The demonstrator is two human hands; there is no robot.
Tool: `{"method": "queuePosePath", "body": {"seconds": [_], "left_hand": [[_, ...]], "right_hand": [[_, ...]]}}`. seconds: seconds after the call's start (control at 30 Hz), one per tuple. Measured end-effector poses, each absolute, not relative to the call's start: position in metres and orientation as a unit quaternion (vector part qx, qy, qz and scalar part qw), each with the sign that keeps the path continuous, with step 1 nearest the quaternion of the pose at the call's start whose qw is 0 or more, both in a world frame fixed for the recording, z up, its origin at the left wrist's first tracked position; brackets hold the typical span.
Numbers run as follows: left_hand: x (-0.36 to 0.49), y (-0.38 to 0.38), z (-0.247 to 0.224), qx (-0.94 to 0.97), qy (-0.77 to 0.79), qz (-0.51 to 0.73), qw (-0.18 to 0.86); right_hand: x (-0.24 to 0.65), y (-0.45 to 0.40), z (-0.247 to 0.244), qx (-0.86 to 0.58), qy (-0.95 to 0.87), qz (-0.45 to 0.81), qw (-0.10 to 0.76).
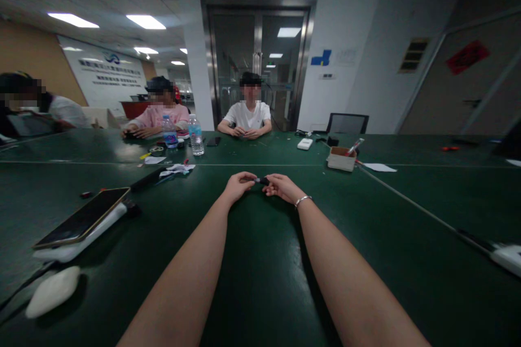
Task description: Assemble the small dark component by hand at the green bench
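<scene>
Both my arms reach forward over the dark green table [260,260]. My left hand [239,186] pinches the silvery end of a small dark object [262,180] between thumb and fingertips. The black end of the same object is in the closed fingers of my right hand [284,187], which wears a silver bracelet at the wrist. The object lies level between the two hands, just above the tabletop. It is too small to tell exactly what it is.
A phone [83,217] on a white block and a white mouse-like item [53,291] lie at left. Two bottles [196,134], papers [177,169], a small box [341,159] and a white device [305,144] stand farther back. Several people sit across the table.
</scene>
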State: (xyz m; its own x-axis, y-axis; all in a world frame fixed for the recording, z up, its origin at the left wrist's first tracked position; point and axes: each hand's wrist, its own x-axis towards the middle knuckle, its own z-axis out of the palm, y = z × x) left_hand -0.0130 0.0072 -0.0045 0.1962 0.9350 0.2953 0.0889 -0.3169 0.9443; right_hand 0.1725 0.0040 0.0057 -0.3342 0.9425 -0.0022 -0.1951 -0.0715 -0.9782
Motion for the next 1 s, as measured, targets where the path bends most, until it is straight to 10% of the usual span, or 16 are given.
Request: {"method": "queuePosePath", "body": {"seconds": [1.0], "left_hand": [[-0.013, 0.018, -0.012, 0.588, 0.442, 0.496, 0.462]], "right_hand": [[0.177, 0.007, 0.001, -0.347, -0.536, 0.637, 0.432]]}}
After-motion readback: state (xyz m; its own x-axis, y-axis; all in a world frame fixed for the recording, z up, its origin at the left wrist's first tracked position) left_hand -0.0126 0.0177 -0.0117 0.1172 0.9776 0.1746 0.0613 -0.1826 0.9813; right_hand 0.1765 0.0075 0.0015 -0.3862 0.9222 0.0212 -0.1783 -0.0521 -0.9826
